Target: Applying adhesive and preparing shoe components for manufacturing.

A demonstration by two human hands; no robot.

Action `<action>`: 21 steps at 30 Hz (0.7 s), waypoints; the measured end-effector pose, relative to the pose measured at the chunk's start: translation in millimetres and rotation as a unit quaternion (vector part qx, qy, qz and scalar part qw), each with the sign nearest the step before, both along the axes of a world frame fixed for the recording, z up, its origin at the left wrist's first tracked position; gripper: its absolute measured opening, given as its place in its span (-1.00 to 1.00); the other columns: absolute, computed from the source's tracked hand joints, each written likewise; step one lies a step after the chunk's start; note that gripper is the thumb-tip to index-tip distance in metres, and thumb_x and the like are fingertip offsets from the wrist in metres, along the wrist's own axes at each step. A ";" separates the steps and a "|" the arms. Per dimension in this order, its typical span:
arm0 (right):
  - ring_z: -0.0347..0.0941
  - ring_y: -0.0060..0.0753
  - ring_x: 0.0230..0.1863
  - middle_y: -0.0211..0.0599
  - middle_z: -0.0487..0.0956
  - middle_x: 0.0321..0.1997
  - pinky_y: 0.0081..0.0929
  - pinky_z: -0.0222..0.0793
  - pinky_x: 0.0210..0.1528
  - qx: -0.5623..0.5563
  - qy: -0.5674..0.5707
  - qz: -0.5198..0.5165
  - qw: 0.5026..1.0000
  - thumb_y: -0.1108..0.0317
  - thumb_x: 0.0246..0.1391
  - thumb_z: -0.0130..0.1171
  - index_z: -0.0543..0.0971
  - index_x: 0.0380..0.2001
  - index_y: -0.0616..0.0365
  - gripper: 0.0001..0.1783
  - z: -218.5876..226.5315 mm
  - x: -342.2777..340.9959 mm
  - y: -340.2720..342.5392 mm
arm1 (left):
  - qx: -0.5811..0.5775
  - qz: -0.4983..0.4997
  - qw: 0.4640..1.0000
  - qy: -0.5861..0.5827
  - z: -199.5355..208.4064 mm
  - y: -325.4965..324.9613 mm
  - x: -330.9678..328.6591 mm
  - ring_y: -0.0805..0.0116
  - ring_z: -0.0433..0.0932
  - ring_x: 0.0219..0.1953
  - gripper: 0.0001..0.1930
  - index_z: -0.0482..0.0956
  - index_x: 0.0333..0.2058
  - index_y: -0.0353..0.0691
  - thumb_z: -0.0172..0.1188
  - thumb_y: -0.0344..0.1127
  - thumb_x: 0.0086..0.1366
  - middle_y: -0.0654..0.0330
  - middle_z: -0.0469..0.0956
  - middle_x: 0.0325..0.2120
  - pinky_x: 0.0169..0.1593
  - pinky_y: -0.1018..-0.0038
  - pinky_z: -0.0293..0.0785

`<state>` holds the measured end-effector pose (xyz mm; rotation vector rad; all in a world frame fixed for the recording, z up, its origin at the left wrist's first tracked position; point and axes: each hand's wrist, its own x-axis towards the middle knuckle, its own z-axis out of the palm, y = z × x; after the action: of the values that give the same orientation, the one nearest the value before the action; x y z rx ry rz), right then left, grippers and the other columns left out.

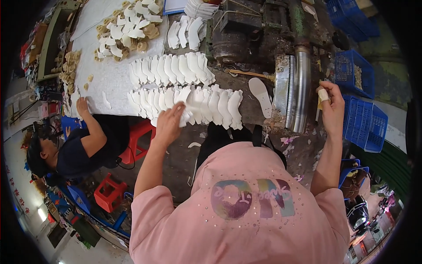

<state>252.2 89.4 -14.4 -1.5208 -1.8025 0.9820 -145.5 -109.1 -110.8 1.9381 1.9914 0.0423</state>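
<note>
White pieces (205, 105) lay by our left hand (169, 123), roller (301, 90) beside our right hand (332, 104); we couldn't tell either grip; lifting singly seemed best.

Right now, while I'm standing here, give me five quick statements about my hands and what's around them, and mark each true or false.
1. Your left hand is at the nearer row of white curved pieces. True.
2. Your right hand is left of the shiny metal roller. False: it is right of it.
3. A sole-shaped white piece lies left of the roller. True.
4. The crates on your right are red. False: they are blue.
5. A co-worker's hand shows on your left. True.
</note>
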 end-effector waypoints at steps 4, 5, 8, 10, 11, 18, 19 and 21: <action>0.39 -0.56 -0.23 -0.37 0.51 -0.32 -0.60 0.28 -0.14 -0.002 -0.004 -0.008 1.000 0.54 0.08 -0.01 0.49 -0.17 0.22 -0.78 6.4 -6.1 -2.0 | -0.085 -0.072 0.994 0.016 -11.4 -13.1 5.9 0.19 0.47 -0.14 -0.35 0.44 -0.07 -0.13 0.31 -0.54 -0.29 0.13 0.32 0.03 -0.16 0.31 0.37; 0.40 -0.56 -0.22 -0.37 0.51 -0.32 -0.60 0.28 -0.14 0.000 -0.005 -0.009 1.000 0.54 0.09 -0.01 0.49 -0.16 0.22 -0.78 6.7 -7.6 -1.8 | -0.095 -0.063 0.993 0.014 -11.1 -12.9 7.0 0.18 0.47 -0.14 -0.36 0.44 -0.08 -0.12 0.32 -0.53 -0.29 0.07 0.31 0.02 -0.15 0.31 0.38; 0.39 -0.58 -0.22 -0.36 0.52 -0.32 -0.62 0.27 -0.14 0.022 0.000 -0.011 1.000 0.53 0.11 -0.01 0.49 -0.16 0.20 -0.78 4.1 -7.6 -1.6 | -0.126 -0.059 0.990 0.008 -4.8 -11.4 3.3 0.08 0.49 -0.18 -0.38 0.44 -0.10 -0.13 0.34 -0.48 -0.28 -0.01 0.32 -0.03 -0.16 0.25 0.41; 0.40 -0.58 -0.22 -0.36 0.52 -0.31 -0.62 0.28 -0.15 0.030 0.022 -0.014 0.999 0.54 0.11 -0.02 0.48 -0.15 0.19 -0.78 7.9 -8.4 -3.6 | -0.139 -0.053 0.989 -0.010 5.5 -6.2 0.2 0.04 0.49 -0.21 -0.39 0.43 -0.10 -0.15 0.34 -0.47 -0.28 0.01 0.37 -0.08 -0.17 0.21 0.42; 0.41 -0.58 -0.23 -0.36 0.52 -0.31 -0.63 0.29 -0.16 0.039 0.040 -0.019 0.998 0.54 0.11 -0.02 0.48 -0.15 0.19 -0.78 9.5 -8.3 -6.0 | -0.144 -0.012 0.988 -0.054 13.3 1.9 -0.2 0.09 0.51 -0.23 -0.40 0.43 -0.10 -0.16 0.33 -0.47 -0.26 0.02 0.42 -0.15 -0.16 0.26 0.43; 0.49 -0.47 -0.32 -0.26 0.53 -0.32 -0.57 0.38 -0.26 0.018 0.137 0.106 0.985 0.62 -0.06 0.03 0.49 -0.23 0.21 -0.74 37.5 -62.5 -38.8 | 0.031 0.214 0.789 -0.575 81.4 64.4 64.4 0.42 0.49 -0.18 -0.43 0.36 -0.09 -0.30 0.27 -0.47 -0.19 0.15 0.53 -0.29 -0.08 0.49 0.42; 0.45 -0.34 -0.27 -0.23 0.50 -0.31 -0.49 0.36 -0.20 0.037 0.102 0.152 0.982 0.60 -0.09 0.09 0.50 -0.26 0.19 -0.75 39.8 -76.0 -41.9 | 0.090 0.206 0.700 -0.678 89.7 72.7 81.5 0.41 0.49 -0.17 -0.41 0.34 -0.08 -0.31 0.27 -0.47 -0.20 0.16 0.52 -0.27 -0.08 0.47 0.43; 0.36 -0.20 -0.18 -0.23 0.45 -0.27 -0.40 0.30 -0.13 0.159 0.060 0.187 0.967 0.55 -0.11 0.17 0.52 -0.29 0.16 -0.77 37.4 -101.6 -52.1 | 0.097 0.168 0.645 -0.739 95.7 87.1 110.2 0.38 0.48 -0.13 -0.35 0.29 -0.04 -0.30 0.29 -0.47 -0.21 0.14 0.48 -0.19 -0.05 0.45 0.44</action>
<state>150.6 37.3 23.1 -0.9276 -2.0828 0.8754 -35.3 -22.0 -15.1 0.7764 1.0213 1.4448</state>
